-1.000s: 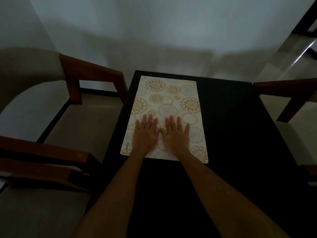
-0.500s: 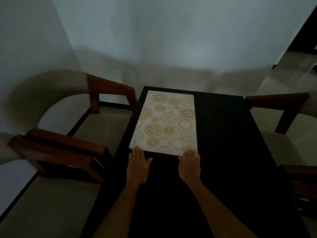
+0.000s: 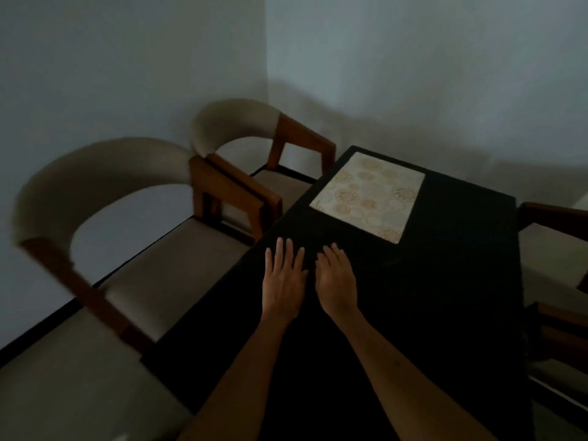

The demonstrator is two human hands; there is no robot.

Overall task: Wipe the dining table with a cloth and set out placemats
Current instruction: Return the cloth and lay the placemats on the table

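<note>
A: Item 1, placemat [image 3: 369, 200]?
B: Flat on the dark table [image 3: 445, 281], upper centre of frame, clear of my hands

A: Item 2, hands?
B: My left hand [image 3: 284, 281] and right hand [image 3: 337, 278] lie side by side at frame centre, fingers straight, holding nothing

A: Item 3, seating?
B: 2 chairs [image 3: 105, 198] at left

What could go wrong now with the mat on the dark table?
The placemat lies close to the table's far left corner, so a nudge might slide it over the edge. It also sits askew to the table edge, so the setting may look crooked. Both the left hand and right hand are open and off the mat, nothing steadies it, and the room is dim, so smudges left on the black top could be missed.
</note>
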